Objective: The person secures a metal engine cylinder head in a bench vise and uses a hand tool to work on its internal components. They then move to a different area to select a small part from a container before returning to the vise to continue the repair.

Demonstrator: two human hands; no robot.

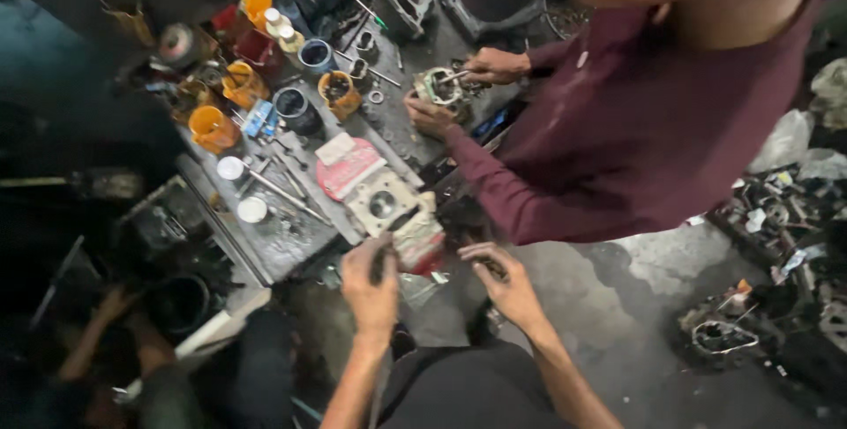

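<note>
Head view is showing the left hand (371,283) gripping a dark tool (393,239) against the stiff, heavy-looking metal engine part (388,204) at the counter (282,244) edge, while the right hand (503,283) beside it is pinching something small, best held by its rim.

Orange cups (213,127) stand on the grey worktop (291,239); the sleeve (520,195) is maroon, the flat pack (348,169) red, the lids (231,168) white.

Both hands forward: left (371,283) fisted, right (505,283) fingers curled.
</note>
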